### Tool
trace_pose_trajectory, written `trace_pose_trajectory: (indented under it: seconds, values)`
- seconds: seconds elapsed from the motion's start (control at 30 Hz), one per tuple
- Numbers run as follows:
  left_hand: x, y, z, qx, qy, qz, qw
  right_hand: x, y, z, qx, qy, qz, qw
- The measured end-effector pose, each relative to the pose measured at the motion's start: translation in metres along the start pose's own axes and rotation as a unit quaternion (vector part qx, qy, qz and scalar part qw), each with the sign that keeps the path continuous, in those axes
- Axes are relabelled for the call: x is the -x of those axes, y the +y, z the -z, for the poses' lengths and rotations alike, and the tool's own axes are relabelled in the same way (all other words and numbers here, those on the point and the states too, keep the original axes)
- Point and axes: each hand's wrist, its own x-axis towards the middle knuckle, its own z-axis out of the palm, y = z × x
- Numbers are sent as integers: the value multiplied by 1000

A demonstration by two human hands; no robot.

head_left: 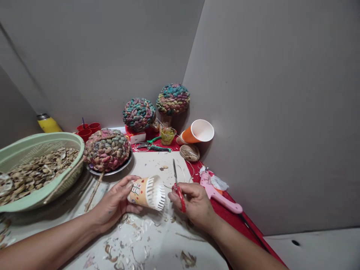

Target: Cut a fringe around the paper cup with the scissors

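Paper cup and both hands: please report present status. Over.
Left hand holding paper cup, rim cut into strips. Right hand holding scissors, apart from cup. Loose scraps below; nothing between scissors and cup.

Near the lower centre of the frame, the left hand [121,200] grips a tipped paper cup [140,192] with a slit rim; beside it, the right hand [197,204] holds red-handled scissors [176,183], blades pointing up. A green basket [80,152] of shell-like pieces [45,168] stands at left, a pink glue gun [208,183] at right.
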Motion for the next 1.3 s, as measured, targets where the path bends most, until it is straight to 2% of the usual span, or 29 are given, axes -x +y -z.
trace_pose_trajectory:
  seconds: [0.13, 0.33, 0.47, 0.6, 0.7, 0.87, 1.13, 1.3]
  values:
    - [1, 0, -2, -5, -7, -15, 1000, 0, -3, 3, -2, -18, -8, 1000]
    - [4, -2, -2, -12, -7, -42, 999, 3, -7, 7, -27, -99, -15, 995]
    - [8, 0, -4, -23, -6, -60, 998, 4, -8, 7, -30, -134, -50, 989]
    - [10, 0, -7, -22, 16, -86, 996, 4, -8, 5, -15, -196, -102, 975]
    - [8, -2, -7, -35, 37, -106, 993, 5, -8, 2, 9, -248, -114, 962]
    - [7, -3, -5, -29, 33, -123, 991, 8, -4, -3, 9, -302, -154, 941]
    - [13, 7, -10, 22, 22, -94, 995, 8, -1, -2, 25, -331, -157, 930]
    - [15, 12, -8, 36, 69, -91, 993, 5, -9, 9, 26, -323, -170, 931]
